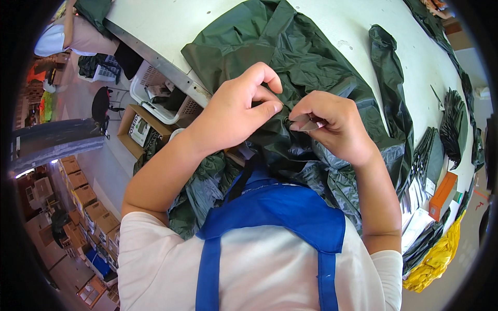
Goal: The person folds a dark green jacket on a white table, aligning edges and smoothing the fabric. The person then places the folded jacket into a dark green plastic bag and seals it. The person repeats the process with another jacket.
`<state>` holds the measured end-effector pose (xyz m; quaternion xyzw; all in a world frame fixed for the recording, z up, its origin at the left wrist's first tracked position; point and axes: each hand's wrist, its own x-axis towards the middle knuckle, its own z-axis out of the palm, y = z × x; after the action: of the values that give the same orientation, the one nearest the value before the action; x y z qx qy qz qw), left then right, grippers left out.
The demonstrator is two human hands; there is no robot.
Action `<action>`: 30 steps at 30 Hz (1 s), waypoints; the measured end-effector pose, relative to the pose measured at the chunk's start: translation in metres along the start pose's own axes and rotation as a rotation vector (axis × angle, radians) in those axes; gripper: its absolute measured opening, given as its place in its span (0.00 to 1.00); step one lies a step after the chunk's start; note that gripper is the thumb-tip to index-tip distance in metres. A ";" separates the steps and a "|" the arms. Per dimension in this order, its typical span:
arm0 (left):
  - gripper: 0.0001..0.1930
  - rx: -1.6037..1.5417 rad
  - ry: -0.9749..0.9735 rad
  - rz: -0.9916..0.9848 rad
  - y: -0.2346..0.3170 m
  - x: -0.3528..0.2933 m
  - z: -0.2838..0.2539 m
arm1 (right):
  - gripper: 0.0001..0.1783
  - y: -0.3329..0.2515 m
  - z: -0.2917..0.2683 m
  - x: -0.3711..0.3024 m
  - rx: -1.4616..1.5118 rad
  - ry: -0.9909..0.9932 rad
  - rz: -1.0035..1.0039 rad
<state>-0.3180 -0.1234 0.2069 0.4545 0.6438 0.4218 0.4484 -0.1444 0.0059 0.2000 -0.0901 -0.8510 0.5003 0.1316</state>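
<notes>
A dark green coated-fabric garment (311,57) lies crumpled over the white table and hangs down toward my apron. Over its middle, my left hand (241,109) has thumb and fingertips closed at a dark fold of it; the exact bit pinched is partly hidden. Close to those fingertips, my right hand (337,122) curls round a small metal thread snips (309,126), whose pale pointed blade shows between thumb and fingers. Most of the snips is covered by the hand. The two hands are a small gap apart.
More green fabric (212,181) bunches by the table's near left edge. Beside it stand a white plastic basket (148,88) and a cardboard box (132,137). At right lie dark bundles (428,153), an orange box (443,192) and yellow fabric (438,259). Another person (85,36) is at far left.
</notes>
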 end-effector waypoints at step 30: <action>0.09 0.028 0.037 0.170 -0.001 0.012 0.012 | 0.17 0.003 -0.020 -0.014 -0.112 -0.032 -0.124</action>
<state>-0.3090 -0.1103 0.2010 0.5059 0.6169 0.4577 0.3924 -0.1245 0.0195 0.2051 -0.0365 -0.8836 0.4442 0.1436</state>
